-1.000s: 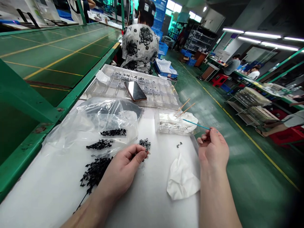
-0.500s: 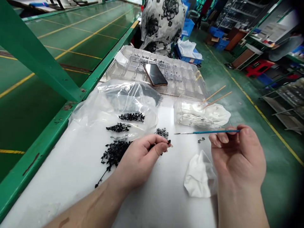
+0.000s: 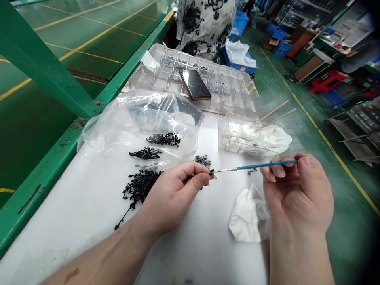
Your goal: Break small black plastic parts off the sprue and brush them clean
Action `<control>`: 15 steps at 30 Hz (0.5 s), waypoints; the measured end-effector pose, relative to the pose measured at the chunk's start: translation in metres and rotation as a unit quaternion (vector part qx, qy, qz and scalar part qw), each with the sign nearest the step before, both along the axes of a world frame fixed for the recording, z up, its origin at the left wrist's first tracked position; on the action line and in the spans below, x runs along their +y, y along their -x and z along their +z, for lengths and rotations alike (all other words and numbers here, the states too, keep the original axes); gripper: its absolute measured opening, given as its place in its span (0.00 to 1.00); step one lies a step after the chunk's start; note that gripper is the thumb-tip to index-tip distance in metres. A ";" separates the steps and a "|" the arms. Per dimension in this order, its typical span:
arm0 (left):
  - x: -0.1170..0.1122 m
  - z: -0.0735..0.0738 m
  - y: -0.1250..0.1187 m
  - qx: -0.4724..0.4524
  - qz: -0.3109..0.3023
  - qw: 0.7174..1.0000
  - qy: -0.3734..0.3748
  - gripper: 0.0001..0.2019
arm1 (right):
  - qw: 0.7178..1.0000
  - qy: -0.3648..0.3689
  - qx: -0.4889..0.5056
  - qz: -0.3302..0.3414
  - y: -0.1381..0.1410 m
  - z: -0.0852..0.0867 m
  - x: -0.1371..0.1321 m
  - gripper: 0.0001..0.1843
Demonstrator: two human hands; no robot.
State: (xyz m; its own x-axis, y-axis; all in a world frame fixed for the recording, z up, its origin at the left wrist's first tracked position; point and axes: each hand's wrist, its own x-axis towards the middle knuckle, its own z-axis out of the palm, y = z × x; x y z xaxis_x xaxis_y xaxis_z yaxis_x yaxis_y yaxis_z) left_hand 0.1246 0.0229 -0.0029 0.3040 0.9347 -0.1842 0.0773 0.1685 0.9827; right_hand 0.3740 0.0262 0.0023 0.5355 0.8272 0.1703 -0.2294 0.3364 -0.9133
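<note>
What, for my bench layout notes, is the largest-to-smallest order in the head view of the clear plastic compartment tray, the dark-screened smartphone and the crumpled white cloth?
1. Clear plastic compartment tray: clearly largest.
2. Crumpled white cloth and dark-screened smartphone: they look alike in size, and the cloth lies nearer the camera, so I can't rank them.

I log a smartphone (image 3: 195, 84) lying on a clear compartment tray (image 3: 148, 77), a crumpled plastic bag (image 3: 166, 105) just this side of it. Clear box (image 3: 234, 140): white cloth (image 3: 267, 138), two wooden sticks (image 3: 273, 114) leaning out. White tissue (image 3: 249, 215) on the bench (image 3: 89, 253). Beyond the tray, a co-worker's black-floral top (image 3: 204, 23), a blue crate (image 3: 239, 69).
</note>
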 end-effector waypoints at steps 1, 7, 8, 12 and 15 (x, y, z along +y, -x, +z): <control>0.000 0.001 0.000 0.001 0.000 1.000 0.002 0.09 | 1.000 0.000 -0.002 -0.001 0.000 0.000 0.000 0.03; -0.001 0.002 0.001 -0.004 -0.004 1.000 0.001 0.09 | 1.000 0.003 -0.004 -0.008 -0.001 0.000 0.001 0.03; -0.001 0.001 0.001 -0.006 -0.004 1.000 0.000 0.09 | 1.000 0.004 -0.005 -0.010 -0.001 0.000 0.001 0.03; -0.001 -0.001 0.001 -0.006 -0.008 1.000 -0.005 0.08 | 1.000 0.004 -0.010 -0.013 -0.001 -0.001 0.002 0.02; -0.001 -0.001 0.000 -0.005 -0.008 1.000 -0.005 0.08 | 1.000 0.003 -0.008 -0.012 -0.004 0.000 0.002 0.04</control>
